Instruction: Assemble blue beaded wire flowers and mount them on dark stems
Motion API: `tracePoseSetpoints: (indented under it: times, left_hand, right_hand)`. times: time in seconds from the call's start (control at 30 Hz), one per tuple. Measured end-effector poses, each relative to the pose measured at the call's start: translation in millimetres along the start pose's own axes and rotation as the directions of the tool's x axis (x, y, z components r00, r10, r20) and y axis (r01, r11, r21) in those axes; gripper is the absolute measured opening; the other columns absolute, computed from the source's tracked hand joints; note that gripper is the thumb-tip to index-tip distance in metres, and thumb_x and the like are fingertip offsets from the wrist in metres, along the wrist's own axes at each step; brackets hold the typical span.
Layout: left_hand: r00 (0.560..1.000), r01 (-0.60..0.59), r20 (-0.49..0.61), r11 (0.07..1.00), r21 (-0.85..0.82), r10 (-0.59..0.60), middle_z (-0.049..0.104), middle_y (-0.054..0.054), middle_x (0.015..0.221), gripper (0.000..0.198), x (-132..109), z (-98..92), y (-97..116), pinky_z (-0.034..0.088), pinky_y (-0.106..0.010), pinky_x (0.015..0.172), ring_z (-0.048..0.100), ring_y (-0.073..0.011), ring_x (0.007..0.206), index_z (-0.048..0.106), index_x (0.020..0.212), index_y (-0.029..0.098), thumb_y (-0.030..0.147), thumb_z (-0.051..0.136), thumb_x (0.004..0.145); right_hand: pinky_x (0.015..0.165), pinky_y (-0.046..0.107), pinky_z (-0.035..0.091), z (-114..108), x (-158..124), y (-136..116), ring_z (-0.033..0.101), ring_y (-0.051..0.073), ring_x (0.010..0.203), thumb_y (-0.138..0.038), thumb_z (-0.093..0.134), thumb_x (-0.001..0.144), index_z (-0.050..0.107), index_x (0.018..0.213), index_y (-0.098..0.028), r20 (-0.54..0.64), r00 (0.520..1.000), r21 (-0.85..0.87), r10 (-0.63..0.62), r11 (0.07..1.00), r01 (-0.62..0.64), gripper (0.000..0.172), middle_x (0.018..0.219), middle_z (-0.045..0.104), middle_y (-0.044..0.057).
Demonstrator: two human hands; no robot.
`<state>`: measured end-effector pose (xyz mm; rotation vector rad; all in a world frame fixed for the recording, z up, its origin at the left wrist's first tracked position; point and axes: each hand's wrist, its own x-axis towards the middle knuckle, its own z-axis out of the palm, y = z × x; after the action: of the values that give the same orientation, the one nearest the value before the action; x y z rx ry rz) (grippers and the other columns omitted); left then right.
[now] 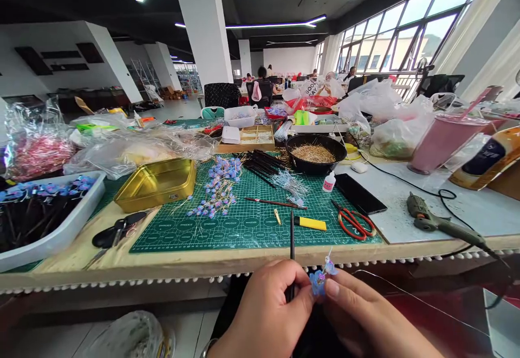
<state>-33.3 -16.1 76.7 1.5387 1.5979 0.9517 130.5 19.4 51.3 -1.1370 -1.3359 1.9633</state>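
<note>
My left hand (268, 309) is closed around a thin black stick (291, 233) that points up over the table's front edge. My right hand (365, 314) pinches a small blue bead flower (319, 281) against that stick, just below the table edge. A thin wire (406, 292) trails off to the right from the flower. Several more blue bead flowers (217, 187) lie on the green cutting mat (244, 222) ahead.
On the mat lie a gold tin (156, 183), red scissors (354, 222), a yellow lighter (311, 223), a phone (359, 193) and a black bowl of gold pins (314, 153). A glue gun (436, 222), a pink drink (441, 141) and plastic bags stand right. White tray (49, 233) left. People sit far back.
</note>
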Motion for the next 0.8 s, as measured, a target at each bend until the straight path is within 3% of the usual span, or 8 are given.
tracePoseSetpoints:
  times: [0.17, 0.23, 0.37, 0.43, 0.5, 0.6, 0.73, 0.8]
  left_hand:
    - [1.0, -0.02, 0.001, 0.997, 0.07, 0.02, 0.064, 0.0, 0.07, 0.013, -1.2, 5.7, -9.6, 0.037, -0.025, 0.063, 0.055, -0.0151, 0.068, 0.063, 0.068, 0.018, 0.021, 0.063, 0.081]
    - [1.0, -0.016, 0.001, 0.997, 0.072, 0.016, 0.063, 0.001, 0.069, 0.014, 0.1, 7.1, -13.1, 0.036, -0.024, 0.062, 0.054, -0.0143, 0.067, 0.063, 0.068, 0.018, 0.022, 0.064, 0.081]
    - [0.999, -0.003, 0.054, 0.999, -0.046, 0.006, 0.065, 0.0, 0.076, 0.016, 3.3, 1.2, -17.1, 0.038, -0.024, 0.067, 0.055, -0.0148, 0.072, 0.066, 0.078, 0.018, 0.029, 0.058, 0.087]
    - [0.996, 0.008, 0.094, 0.993, -0.12, 0.004, 0.063, 0.001, 0.076, 0.022, 3.1, -4.7, -18.0, 0.039, -0.023, 0.067, 0.054, -0.0142, 0.073, 0.065, 0.082, 0.019, 0.033, 0.051, 0.092]
    - [0.99, 0.015, 0.143, 0.988, -0.151, 0.007, 0.062, 0.001, 0.073, 0.025, 1.2, -8.7, -17.8, 0.039, -0.021, 0.065, 0.054, -0.013, 0.071, 0.065, 0.082, 0.018, 0.033, 0.048, 0.093]
    - [0.968, -0.036, 0.239, 0.986, -0.163, 0.075, 0.066, 0.0, 0.076, 0.021, -2.3, -6.6, -14.9, 0.04, -0.02, 0.068, 0.057, -0.0129, 0.073, 0.069, 0.082, 0.016, 0.027, 0.053, 0.09]
    - [0.923, -0.142, 0.33, 0.972, -0.187, 0.198, 0.07, -0.004, 0.075, 0.017, -1.8, 6.6, -8.8, 0.041, -0.02, 0.067, 0.059, -0.0134, 0.071, 0.074, 0.079, 0.013, 0.019, 0.058, 0.085]
    - [0.915, -0.161, 0.342, 0.97, -0.181, 0.215, 0.07, -0.004, 0.073, 0.015, -0.7, 11.6, -6.1, 0.04, -0.02, 0.065, 0.058, -0.0131, 0.068, 0.074, 0.077, 0.013, 0.016, 0.061, 0.083]
  right_hand:
    - [0.059, 0.025, 0.044, 1.6, -0.4, -8.7, 0.044, 0.013, 0.054, -0.057, 0.073, 0.071, 0.068, 0.085, -0.022, -0.033, 0.999, 0.039, -0.005, 0.999, 0.007, 0.038, 0.058, 0.043, -0.004]
    - [0.053, 0.02, 0.04, -1.2, 1.9, -6.5, 0.037, 0.009, 0.05, -0.055, 0.074, 0.072, 0.064, 0.081, -0.02, 0.005, 1.0, 0.056, 0.002, 0.998, -0.003, 0.038, 0.057, 0.04, -0.006]
    - [0.038, 0.018, 0.011, -10.7, 7.8, 2.8, 0.014, 0.005, 0.043, -0.055, 0.071, 0.076, 0.056, 0.078, -0.018, 0.064, 0.997, 0.077, 0.043, 0.996, -0.048, 0.04, 0.052, 0.026, -0.01]
    - [0.039, 0.019, 0.011, -16.0, 11.8, 2.4, 0.013, 0.006, 0.045, -0.055, 0.066, 0.079, 0.053, 0.077, -0.019, -0.004, 1.0, 0.071, 0.005, 0.997, -0.004, 0.039, 0.053, 0.024, -0.01]
    - [0.038, 0.021, 0.014, -21.5, 18.5, -3.6, 0.014, 0.007, 0.045, -0.055, 0.057, 0.085, 0.046, 0.072, -0.021, -0.131, 0.982, -0.063, -0.137, 0.99, 0.13, 0.039, 0.054, 0.022, -0.01]
    - [0.042, 0.024, 0.02, -28.7, 34.3, -20.2, 0.021, 0.01, 0.046, -0.053, 0.048, 0.089, 0.04, 0.069, -0.023, -0.286, 0.856, -0.369, -0.43, 0.874, 0.316, 0.037, 0.054, 0.025, -0.009]
    - [0.054, 0.028, 0.023, -30.3, 56.4, -39.5, 0.033, 0.014, 0.057, -0.043, 0.057, 0.084, 0.045, 0.066, -0.022, -0.338, 0.646, -0.641, -0.685, 0.669, 0.375, 0.029, 0.059, 0.039, -0.004]
    - [0.055, 0.029, 0.023, -26.8, 63.6, -42.9, 0.035, 0.014, 0.056, -0.038, 0.056, 0.083, 0.045, 0.063, -0.022, -0.28, 0.62, -0.719, -0.733, 0.588, 0.371, 0.028, 0.058, 0.042, -0.003]
